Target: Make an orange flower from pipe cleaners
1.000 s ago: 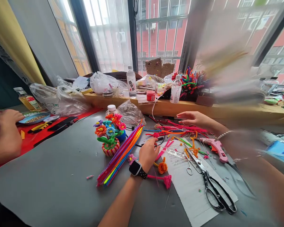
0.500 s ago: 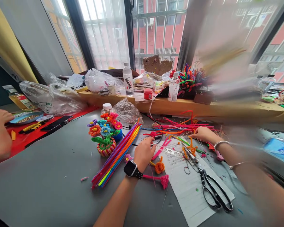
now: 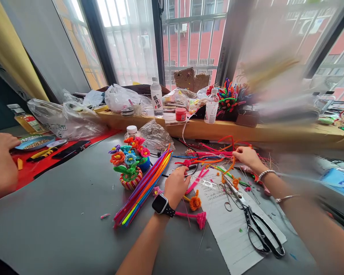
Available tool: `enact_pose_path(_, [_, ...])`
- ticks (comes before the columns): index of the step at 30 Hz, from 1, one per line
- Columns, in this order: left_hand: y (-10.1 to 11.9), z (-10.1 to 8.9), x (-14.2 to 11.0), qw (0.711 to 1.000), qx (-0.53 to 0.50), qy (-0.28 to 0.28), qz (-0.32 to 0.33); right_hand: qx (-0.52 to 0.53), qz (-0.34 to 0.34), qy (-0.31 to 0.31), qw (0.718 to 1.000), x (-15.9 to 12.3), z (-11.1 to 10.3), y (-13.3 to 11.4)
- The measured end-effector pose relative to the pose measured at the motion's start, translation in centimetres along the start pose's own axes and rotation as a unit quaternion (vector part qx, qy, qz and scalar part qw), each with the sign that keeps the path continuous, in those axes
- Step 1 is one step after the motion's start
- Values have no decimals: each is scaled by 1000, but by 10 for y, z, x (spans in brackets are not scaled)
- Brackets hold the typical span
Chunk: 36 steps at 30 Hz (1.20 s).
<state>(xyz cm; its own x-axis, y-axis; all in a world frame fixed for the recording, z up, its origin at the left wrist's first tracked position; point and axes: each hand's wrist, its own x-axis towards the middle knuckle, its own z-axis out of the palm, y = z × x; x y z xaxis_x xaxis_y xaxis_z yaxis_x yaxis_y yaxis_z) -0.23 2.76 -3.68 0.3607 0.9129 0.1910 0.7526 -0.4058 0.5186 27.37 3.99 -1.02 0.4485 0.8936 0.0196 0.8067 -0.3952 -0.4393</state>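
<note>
Black characters on 1 clear bottle (image 3: 156, 98) read “喝开水”.

Got a messy spread of pink stems (image 3: 215, 154), fuzzy and mostly straight, strewn sideways near the desk's (image 3: 83, 236) far edge, some orange mixed in. Right up against the fingertips of the right hand (image 3: 245, 157), hard to tell if pinched. Beside the left hand (image 3: 176, 186), a neat rainbow bundle (image 3: 145, 188), slanting toward the near left corner. Also an orange flower (image 3: 195, 203) and pink flower (image 3: 201, 220), lying flat, stems toward the left wrist.
</note>
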Motion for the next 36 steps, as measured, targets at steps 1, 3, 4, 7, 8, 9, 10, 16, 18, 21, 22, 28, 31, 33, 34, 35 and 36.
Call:
enact_pose_path(1, [0, 0, 0, 1000, 1, -1, -1, 13, -7, 40, 999, 0, -3, -2])
enact_pose_path(3, [0, 0, 0, 1000, 2, -1, -1, 41, -23, 116, 992, -3, -7, -6])
enact_pose_path(4, [1, 0, 0, 1000, 2, 0, 0, 57, -30, 148, 987, -5, -9, -9])
enact_pose_path(7, [1, 0, -1, 1000, 1, 1, 0, 111, -48, 221, 968, -11, -13, -15])
enact_pose_path(8, [1, 0, -1, 1000, 1, 1, 0, 129, -54, 237, 961, -12, -15, -16])
enact_pose_path(9, [1, 0, -1, 1000, 1, 1, 0, 146, -59, 248, 956, -12, -17, -18])
enact_pose_path(10, [1, -1, -1, 1000, 1, 1, -1, 163, -65, 253, 951, -11, -19, -18])
enact_pose_path(16, [0, 0, 0, 1000, -1, 4, -1, 262, -96, 200, 939, -4, -34, -18])
enact_pose_path(18, [0, -1, 1, 1000, -10, 9, 0, 287, -113, 136, 942, -9, -39, -16])
enact_pose_path(21, [2, -3, 0, 998, -59, 25, 7, 296, -155, -2, 942, -25, -45, -17])
enact_pose_path(22, [5, -4, 0, 995, -99, 25, 14, 291, -167, -45, 941, -32, -45, -19])
enact_pose_path(28, [22, -4, -4, 870, -462, -175, -11, 91, -358, -127, 921, -94, -20, -43])
enact_pose_path(31, [25, -2, -6, 836, -513, -189, -40, 6, -441, -101, 892, -121, -1, -55])
enact_pose_path(33, [25, -2, -7, 839, -515, -166, -57, -18, -456, -112, 883, -128, 8, -59])
enact_pose_path(34, [24, -2, -7, 839, -518, -153, -66, -16, -453, -121, 883, -127, 11, -60])
enact_pose_path(35, [24, -3, -7, 836, -524, -146, -75, -7, -449, -136, 883, -125, 12, -60])
enact_pose_path(36, [24, -4, -7, 830, -533, -144, -78, 5, -444, -151, 883, -122, 13, -61])
